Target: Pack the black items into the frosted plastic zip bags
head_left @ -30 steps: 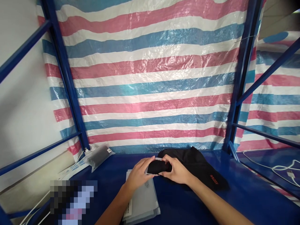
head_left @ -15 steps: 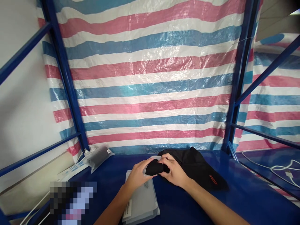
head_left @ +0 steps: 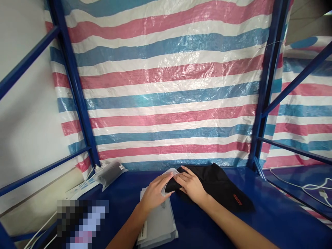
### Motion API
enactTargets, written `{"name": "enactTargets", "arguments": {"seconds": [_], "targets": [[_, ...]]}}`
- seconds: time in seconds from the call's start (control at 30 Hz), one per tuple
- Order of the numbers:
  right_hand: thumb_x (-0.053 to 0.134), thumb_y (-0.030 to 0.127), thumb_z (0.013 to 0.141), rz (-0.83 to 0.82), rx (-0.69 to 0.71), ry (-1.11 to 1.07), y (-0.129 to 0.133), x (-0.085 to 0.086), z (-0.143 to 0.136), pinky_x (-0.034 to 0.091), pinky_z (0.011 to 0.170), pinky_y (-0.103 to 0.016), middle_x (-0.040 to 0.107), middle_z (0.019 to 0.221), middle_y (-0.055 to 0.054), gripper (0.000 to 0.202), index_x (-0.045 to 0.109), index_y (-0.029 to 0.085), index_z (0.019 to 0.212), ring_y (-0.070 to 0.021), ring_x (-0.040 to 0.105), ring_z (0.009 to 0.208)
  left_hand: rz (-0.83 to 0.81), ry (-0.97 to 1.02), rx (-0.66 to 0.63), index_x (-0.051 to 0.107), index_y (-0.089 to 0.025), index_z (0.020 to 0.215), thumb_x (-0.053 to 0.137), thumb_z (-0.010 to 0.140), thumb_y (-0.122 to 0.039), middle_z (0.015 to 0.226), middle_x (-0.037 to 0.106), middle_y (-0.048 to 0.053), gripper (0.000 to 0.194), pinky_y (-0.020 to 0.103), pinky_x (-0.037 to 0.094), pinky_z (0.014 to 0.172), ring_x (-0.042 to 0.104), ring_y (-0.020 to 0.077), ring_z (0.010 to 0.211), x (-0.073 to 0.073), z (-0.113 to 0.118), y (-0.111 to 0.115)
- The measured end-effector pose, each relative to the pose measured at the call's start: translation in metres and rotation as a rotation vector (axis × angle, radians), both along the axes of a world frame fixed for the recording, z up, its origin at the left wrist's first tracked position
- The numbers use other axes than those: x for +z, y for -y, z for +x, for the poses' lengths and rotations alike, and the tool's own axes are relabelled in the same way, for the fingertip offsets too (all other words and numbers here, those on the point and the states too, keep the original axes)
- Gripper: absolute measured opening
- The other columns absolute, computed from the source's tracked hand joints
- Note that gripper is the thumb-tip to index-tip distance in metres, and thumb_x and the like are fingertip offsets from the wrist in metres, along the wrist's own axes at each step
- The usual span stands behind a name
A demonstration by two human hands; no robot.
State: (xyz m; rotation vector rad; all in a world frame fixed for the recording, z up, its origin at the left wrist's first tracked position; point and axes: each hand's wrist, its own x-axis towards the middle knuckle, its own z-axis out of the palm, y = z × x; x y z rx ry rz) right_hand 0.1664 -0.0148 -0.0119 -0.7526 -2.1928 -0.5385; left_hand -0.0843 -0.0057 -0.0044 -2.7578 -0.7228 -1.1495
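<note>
A clear plastic bag (head_left: pixel 171 171) with a rolled black cloth (head_left: pixel 172 185) partly inside it is between my hands. My left hand (head_left: pixel 157 190) grips the bag from its left side, thumb below and fingers above. My right hand (head_left: pixel 190 185) lies over the right part of the bundle, its fingertips pressing on the bag's edge; its palm side is hidden. Behind and right of it, a black fabric piece with red lettering (head_left: pixel 228 190) is spread on the blue surface (head_left: pixel 197 228). Flat frosted bags (head_left: pixel 160 224) lie stacked beneath my left wrist.
A filled bag (head_left: pixel 111 174) and a white power strip (head_left: pixel 83 185) are at the back left, near a blurred item (head_left: pixel 85 221). Blue metal posts (head_left: pixel 261 103) frame a striped sheet (head_left: pixel 168 103). White cables (head_left: pixel 313 186) lie at right.
My right hand has turned palm-down and flattened over the bundle, covering more of the black cloth. My left fingers have shifted up and inward over the bag.
</note>
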Motion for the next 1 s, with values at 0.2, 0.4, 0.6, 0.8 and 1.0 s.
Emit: {"name": "enactTargets", "arguments": {"seconds": [0.2, 0.4, 0.6, 0.8, 1.0], "targets": [[0.073, 0.038, 0.103, 0.033, -0.119, 0.14, -0.006, -0.004, 0.0, 0.051, 0.116, -0.051, 0.079, 0.093, -0.007, 0.044, 0.064, 0.015, 0.14, -0.0262, 0.074, 0.083, -0.16, -0.061, 0.066, 0.041, -0.036, 0.166, 0.09, 0.088, -0.04, 0.158, 0.062, 0.006, 0.092, 0.047, 0.056, 0.118, 0.064, 0.0306, 0.14, 0.01, -0.003, 0.003], [0.076, 0.036, 0.101, -0.081, -0.081, 0.152, 0.003, 0.007, -0.001, 0.057, 0.101, -0.048, 0.078, 0.101, -0.01, 0.046, 0.063, 0.016, 0.14, -0.0298, 0.072, 0.095, -0.157, -0.041, 0.011, 0.045, -0.038, 0.165, 0.084, 0.094, -0.036, 0.156, 0.065, 0.005, 0.08, 0.046, 0.057, 0.117, 0.067, 0.0301, 0.137, 0.01, -0.007, 0.002], [0.065, 0.027, 0.105, -0.243, -0.049, 0.091, 0.022, 0.02, 0.005, 0.045, 0.122, -0.057, 0.075, 0.128, -0.015, 0.055, 0.048, 0.018, 0.156, -0.0327, 0.068, 0.124, -0.169, 0.017, 0.002, 0.044, -0.039, 0.166, 0.079, 0.099, -0.036, 0.157, 0.063, 0.005, 0.075, 0.049, 0.057, 0.119, 0.064, 0.031, 0.141, 0.007, -0.009, -0.002], [0.06, 0.009, 0.094, -0.408, -0.009, -0.027, 0.024, 0.012, 0.002, 0.042, 0.126, -0.055, 0.068, 0.145, -0.018, 0.051, 0.055, 0.016, 0.145, -0.0314, 0.055, 0.148, -0.085, -0.025, -0.043, 0.036, -0.041, 0.169, 0.074, 0.101, -0.046, 0.159, 0.061, 0.006, 0.078, 0.052, 0.058, 0.117, 0.063, 0.0315, 0.142, -0.004, -0.007, -0.008], [0.077, 0.009, 0.087, -0.342, -0.173, -0.057, 0.018, 0.009, -0.012, 0.052, 0.114, -0.062, 0.073, 0.119, -0.016, 0.052, 0.068, 0.02, 0.137, -0.0406, 0.056, 0.138, -0.033, -0.082, -0.022, 0.047, -0.041, 0.164, 0.065, 0.107, -0.046, 0.16, 0.06, 0.005, 0.06, 0.054, 0.058, 0.117, 0.065, 0.0307, 0.14, -0.007, -0.008, -0.012]]}}
